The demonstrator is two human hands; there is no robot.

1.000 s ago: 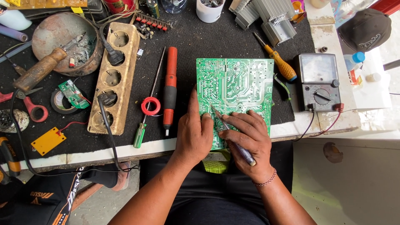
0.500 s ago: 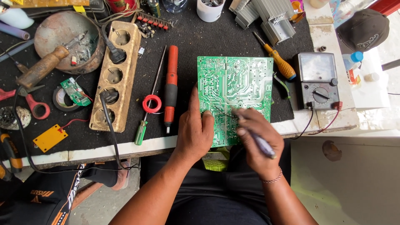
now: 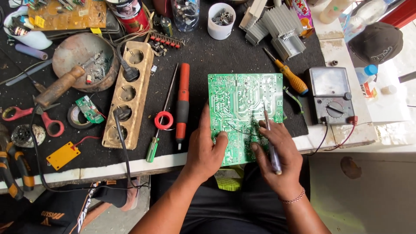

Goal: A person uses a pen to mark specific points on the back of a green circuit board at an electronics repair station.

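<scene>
The green circuit board (image 3: 242, 115) lay at the tabletop (image 3: 203, 56) edge, overhanging the lap. The left hand (image 3: 206, 149) pressed its lower-left corner; the right hand (image 3: 275, 158) pinched a probe (image 3: 269, 138) touching the board. A slipping tip might bridge neighbouring tracks.

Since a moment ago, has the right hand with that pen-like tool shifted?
Yes. The right hand has swung the pen-like tool so its tip now rests farther up the green circuit board, nearer the multimeter.
</scene>
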